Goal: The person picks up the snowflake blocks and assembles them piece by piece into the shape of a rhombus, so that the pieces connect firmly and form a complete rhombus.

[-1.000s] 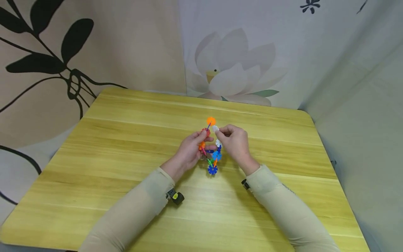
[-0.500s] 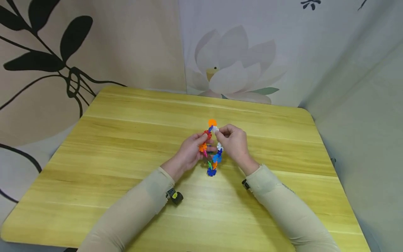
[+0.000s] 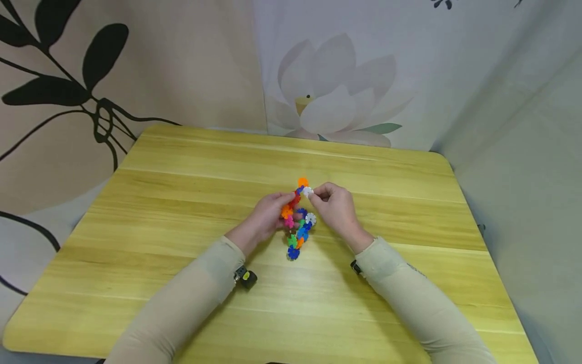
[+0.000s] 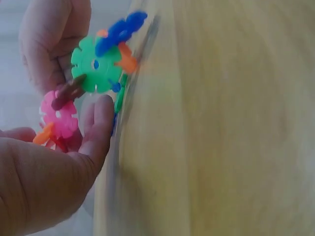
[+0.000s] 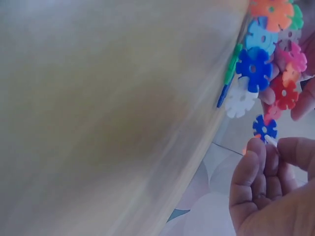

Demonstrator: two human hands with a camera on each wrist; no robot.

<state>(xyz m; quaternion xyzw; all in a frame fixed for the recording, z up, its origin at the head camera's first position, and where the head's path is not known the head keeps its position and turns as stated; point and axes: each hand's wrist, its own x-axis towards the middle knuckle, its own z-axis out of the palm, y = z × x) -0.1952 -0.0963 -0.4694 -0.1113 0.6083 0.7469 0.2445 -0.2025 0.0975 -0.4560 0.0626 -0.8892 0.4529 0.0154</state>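
Note:
A chain of colourful plastic snowflake discs hangs over the table, with an orange disc (image 3: pixel 303 182) at its far end and a dark blue disc (image 3: pixel 293 253) at its lower bend. My left hand (image 3: pixel 267 215) grips the chain near the red disc (image 5: pixel 286 92), thumb on top. Between thumb and forefinger, my right hand (image 3: pixel 335 208) pinches a white disc (image 3: pixel 307 192) against a small blue disc (image 5: pixel 265 128). Another white disc (image 3: pixel 310 218) ends the chain's right strand. In the left wrist view, pink (image 4: pixel 59 115) and green (image 4: pixel 96 66) discs show beside my fingers.
A green and blue pair of discs (image 5: pixel 230 71) appears on the tabletop behind the chain. The wooden table (image 3: pixel 182 202) extends around both arms. Behind it hangs a curtain (image 3: pixel 345 71) printed with a lotus. Black wrist devices (image 3: pixel 246 277) are strapped at both cuffs.
My left hand has shifted slightly left, and the lower part of the chain has swung left with it. The right hand stays nearly in place, the white disc still pinched.

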